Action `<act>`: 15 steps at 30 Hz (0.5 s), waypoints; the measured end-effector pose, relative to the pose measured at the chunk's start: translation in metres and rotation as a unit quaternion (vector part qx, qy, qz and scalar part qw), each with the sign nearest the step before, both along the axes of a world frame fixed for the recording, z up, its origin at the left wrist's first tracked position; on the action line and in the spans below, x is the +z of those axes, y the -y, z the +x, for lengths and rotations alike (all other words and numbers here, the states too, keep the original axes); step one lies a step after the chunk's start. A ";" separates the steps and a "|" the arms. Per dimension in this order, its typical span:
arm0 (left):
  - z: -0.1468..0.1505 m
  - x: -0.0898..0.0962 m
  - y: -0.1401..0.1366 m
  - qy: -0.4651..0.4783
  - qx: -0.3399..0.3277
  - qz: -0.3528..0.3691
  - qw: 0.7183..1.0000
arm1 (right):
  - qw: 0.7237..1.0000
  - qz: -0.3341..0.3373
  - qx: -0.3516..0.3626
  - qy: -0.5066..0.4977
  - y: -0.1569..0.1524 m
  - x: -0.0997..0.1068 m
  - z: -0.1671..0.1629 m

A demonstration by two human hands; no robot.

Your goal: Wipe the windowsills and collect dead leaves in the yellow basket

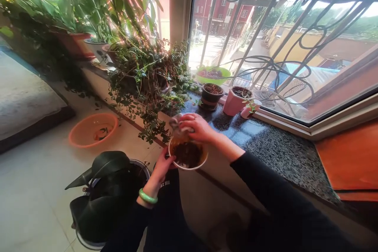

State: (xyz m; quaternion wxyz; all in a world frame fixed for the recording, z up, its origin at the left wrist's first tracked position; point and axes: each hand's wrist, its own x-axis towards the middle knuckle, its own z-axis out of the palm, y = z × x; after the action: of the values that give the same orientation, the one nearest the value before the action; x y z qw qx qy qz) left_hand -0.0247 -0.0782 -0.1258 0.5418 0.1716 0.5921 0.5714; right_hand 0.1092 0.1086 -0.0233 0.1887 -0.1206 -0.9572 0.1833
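My left hand point(163, 166), with a green bangle point(148, 196) at the wrist, grips the near left rim of a white-rimmed bowl point(191, 168). Dark brown, soil-like matter point(190, 153) lies inside, and the bowl tips toward me. Over its far rim, my right hand point(199, 126) is closed on a crumpled greyish cloth point(176, 123), which is blurred. Part of the cloth hangs at the bowl's far left edge. The fingertips of the right hand are partly hidden by the cloth.
A trailing plant point(147, 75) hangs over the granite sill point(274, 145). Near the window stand a dark pot point(210, 100), a pink pot point(233, 104), a small pink cup point(247, 112) and a green bowl point(223, 75). On the floor are an orange basin point(78, 136) and a large-leaved potted plant point(103, 204).
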 end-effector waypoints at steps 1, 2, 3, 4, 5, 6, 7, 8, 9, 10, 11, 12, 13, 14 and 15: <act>-0.002 0.000 0.000 0.001 0.002 0.004 1.000 | 1.000 -0.024 0.010 -0.013 0.004 0.002 0.013; -0.004 0.000 0.001 0.003 0.006 0.007 1.000 | 0.998 -0.049 0.000 -0.032 0.007 0.004 0.027; -0.005 -0.001 0.001 0.005 0.012 0.009 1.000 | 0.996 -0.065 -0.035 -0.055 0.010 0.006 0.040; -0.006 -0.001 0.001 0.007 0.018 0.009 1.000 | 0.991 -0.067 -0.086 -0.074 0.013 0.006 0.053; -0.007 -0.002 0.000 0.009 0.024 0.006 1.000 | 0.985 -0.051 -0.142 -0.083 0.015 0.005 0.065; -0.008 -0.003 0.000 0.012 0.028 0.001 1.000 | 0.979 -0.021 -0.190 -0.076 0.017 0.004 0.075; -0.009 -0.004 -0.001 0.014 0.029 -0.005 0.999 | 0.973 0.016 -0.224 -0.054 0.018 0.001 0.081; -0.010 -0.005 -0.002 0.015 0.028 -0.010 0.999 | 0.969 0.050 -0.241 -0.021 0.020 -0.002 0.084; -0.011 -0.006 -0.002 0.014 0.024 -0.013 1.000 | 0.966 0.076 -0.246 0.014 0.020 -0.004 0.081; -0.013 -0.008 -0.003 0.013 0.021 -0.013 1.000 | 0.964 0.094 -0.247 0.044 0.020 -0.007 0.075; -0.014 -0.009 -0.003 0.012 0.018 -0.011 1.000 | 0.961 0.103 -0.250 0.066 0.019 -0.008 0.063; -0.015 -0.010 -0.003 0.011 0.014 -0.008 1.000 | 0.958 0.107 -0.254 0.082 0.017 -0.010 0.048; -0.016 -0.011 -0.003 0.010 0.011 -0.005 1.000 | 0.956 0.107 -0.258 0.092 0.012 -0.010 0.030; -0.018 -0.012 -0.004 0.010 0.008 -0.002 1.000 | 0.954 0.104 -0.264 0.097 0.006 -0.010 0.011; -0.019 -0.013 -0.004 0.009 0.005 0.001 1.000 | 0.952 0.100 -0.272 0.096 -0.001 -0.010 -0.009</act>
State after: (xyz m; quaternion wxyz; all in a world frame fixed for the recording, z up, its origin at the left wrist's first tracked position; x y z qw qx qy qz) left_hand -0.0435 -0.0747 -0.1386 0.5439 0.1640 0.5879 0.5759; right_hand 0.1001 0.1096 -0.0336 0.1497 -0.3740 -0.9151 0.0159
